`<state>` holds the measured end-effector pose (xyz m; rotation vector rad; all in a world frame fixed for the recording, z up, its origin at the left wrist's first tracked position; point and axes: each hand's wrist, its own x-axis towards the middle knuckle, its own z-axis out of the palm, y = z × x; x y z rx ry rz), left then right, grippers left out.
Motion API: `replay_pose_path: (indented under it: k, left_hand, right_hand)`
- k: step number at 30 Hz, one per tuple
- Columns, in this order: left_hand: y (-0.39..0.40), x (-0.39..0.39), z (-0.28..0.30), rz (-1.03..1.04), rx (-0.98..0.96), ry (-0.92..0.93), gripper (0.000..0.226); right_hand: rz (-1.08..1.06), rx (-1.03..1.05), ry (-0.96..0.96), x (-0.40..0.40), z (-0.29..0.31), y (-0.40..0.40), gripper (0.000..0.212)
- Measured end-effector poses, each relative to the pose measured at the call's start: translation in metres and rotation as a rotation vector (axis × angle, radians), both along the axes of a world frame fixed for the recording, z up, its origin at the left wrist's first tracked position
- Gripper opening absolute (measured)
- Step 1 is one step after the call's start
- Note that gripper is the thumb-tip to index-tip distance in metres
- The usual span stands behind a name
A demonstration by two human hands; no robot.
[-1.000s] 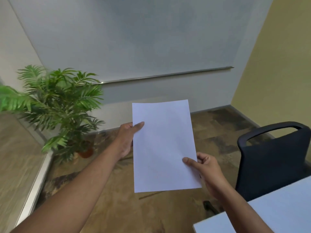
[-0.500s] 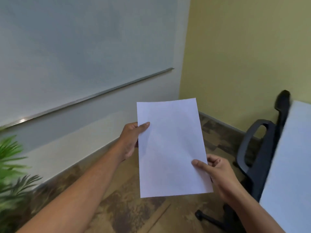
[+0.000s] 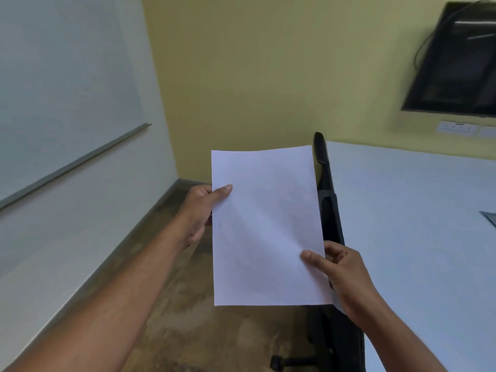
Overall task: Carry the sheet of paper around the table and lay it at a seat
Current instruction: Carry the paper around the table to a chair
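A blank white sheet of paper (image 3: 265,226) is held upright-tilted in front of me, in the air above the floor. My left hand (image 3: 200,210) pinches its left edge near the top, thumb on the front. My right hand (image 3: 341,272) pinches the right edge near the bottom, thumb on the front, fingers curled behind. The white table (image 3: 413,232) spreads to the right. A black office chair (image 3: 331,216) stands pushed against the table's left edge, just behind the sheet.
A whiteboard (image 3: 59,84) with a metal tray runs along the left wall. A yellow wall lies ahead, with a dark screen (image 3: 456,63) and a socket strip (image 3: 457,128) at upper right. Patterned brown floor (image 3: 214,336) lies between wall and chair. A dark object (image 3: 489,217) peeks in at the table's right.
The view has swung right: the plant has left the picture, the table and chair now fill the right side, and the wall screen has appeared. Both hands keep the same hold on the sheet.
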<state>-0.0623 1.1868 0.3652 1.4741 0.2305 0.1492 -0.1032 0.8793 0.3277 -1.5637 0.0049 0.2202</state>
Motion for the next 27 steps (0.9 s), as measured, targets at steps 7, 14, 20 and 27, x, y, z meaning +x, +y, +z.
replay_pose_path:
  k: [7, 14, 20, 27]
  left_hand:
    - [-0.031, 0.133, 0.015, -0.227, 0.043, 0.019, 0.028]
    - [-0.121, 0.245, 0.016, -0.549, 0.056, 0.023, 0.022]
    - [-0.212, 0.319, -0.009, -0.845, 0.072, 0.049, 0.03]
    - [-0.3, 0.372, -0.018, -1.206, 0.123, 0.06, 0.02]
  right_hand:
    - [-0.203, 0.077, 0.012, 0.063, 0.002, -0.012, 0.021]
    - [-0.531, 0.131, 0.047, 0.093, -0.009, -0.049, 0.022]
    - [-0.826, 0.139, 0.089, 0.099, -0.021, -0.072, 0.021]
    - [-1.183, 0.105, 0.119, 0.114, -0.025, -0.066, 0.025]
